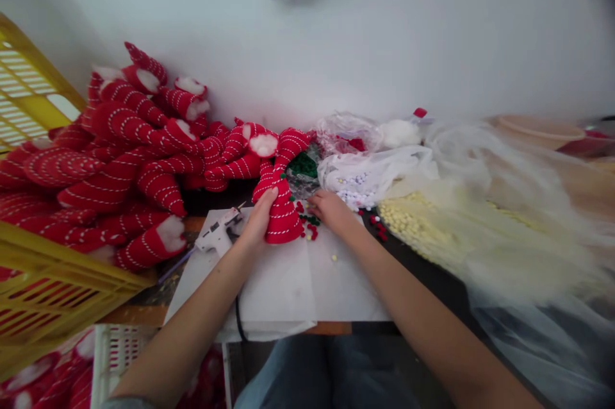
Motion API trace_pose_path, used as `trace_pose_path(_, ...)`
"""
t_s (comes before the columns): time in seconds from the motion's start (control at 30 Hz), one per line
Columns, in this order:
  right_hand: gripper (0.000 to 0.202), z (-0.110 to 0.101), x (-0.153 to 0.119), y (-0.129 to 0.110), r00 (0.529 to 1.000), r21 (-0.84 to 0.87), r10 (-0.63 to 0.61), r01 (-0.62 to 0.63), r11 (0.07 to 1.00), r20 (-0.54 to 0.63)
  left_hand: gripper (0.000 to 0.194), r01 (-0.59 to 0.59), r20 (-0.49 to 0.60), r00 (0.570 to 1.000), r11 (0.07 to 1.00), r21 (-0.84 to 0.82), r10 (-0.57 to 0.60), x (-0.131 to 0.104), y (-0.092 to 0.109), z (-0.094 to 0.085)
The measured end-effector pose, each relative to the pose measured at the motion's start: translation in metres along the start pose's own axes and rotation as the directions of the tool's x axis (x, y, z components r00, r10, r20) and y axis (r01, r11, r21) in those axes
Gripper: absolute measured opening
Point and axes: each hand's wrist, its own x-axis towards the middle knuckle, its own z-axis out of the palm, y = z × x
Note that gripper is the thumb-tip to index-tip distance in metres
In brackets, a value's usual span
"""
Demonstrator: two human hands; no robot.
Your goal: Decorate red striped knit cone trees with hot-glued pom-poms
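Observation:
My left hand [262,213] is closed on the side of a red stuffed cone hat [284,220] with white dashed stripes. The hat rests on white paper, wide end toward me, with small green pom-poms [291,198] along its side. My right hand [330,210] is at the far edge of the paper, fingers bent together beside loose red and green pom-poms [312,224]. What is between those fingertips is too small to make out. A white glue gun [217,234] lies left of my left hand, with a dark cord hanging over the table edge.
Many red striped stuffed cones [120,140] are heaped at the left, beside a yellow crate [62,293]. Plastic bags of white pom-poms [358,191] and pale yellow pom-poms [413,220] spread to the right. A white crate [122,345] stands below the table. A wall closes the back.

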Motion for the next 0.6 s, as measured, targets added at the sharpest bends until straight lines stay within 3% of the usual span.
trace_pose_path(0.13, 0.029, 0.0, 0.001, -0.006, 0.999, -0.035, 0.053, -0.053, 0.998, 0.01, 0.024, -0.009, 0.023, 1.0, 1.0, -0.002, 0.009, 0.0, 0.0, 0.001)
trace_pose_path(0.27, 0.025, -0.001, 0.001, -0.007, 0.997, -0.027, 0.073, -0.073, 0.997, 0.021, 0.025, 0.006, 0.036, 0.999, 1.0, 0.011, -0.006, -0.001, -0.002, 0.001)
trace_pose_path(0.6, 0.017, 0.01, 0.003, -0.013, 0.999, 0.115, 0.03, -0.026, 0.993, -0.034, 0.026, -0.009, 0.065, 0.998, 1.0, 0.009, 0.009, 0.001, -0.005, 0.001)
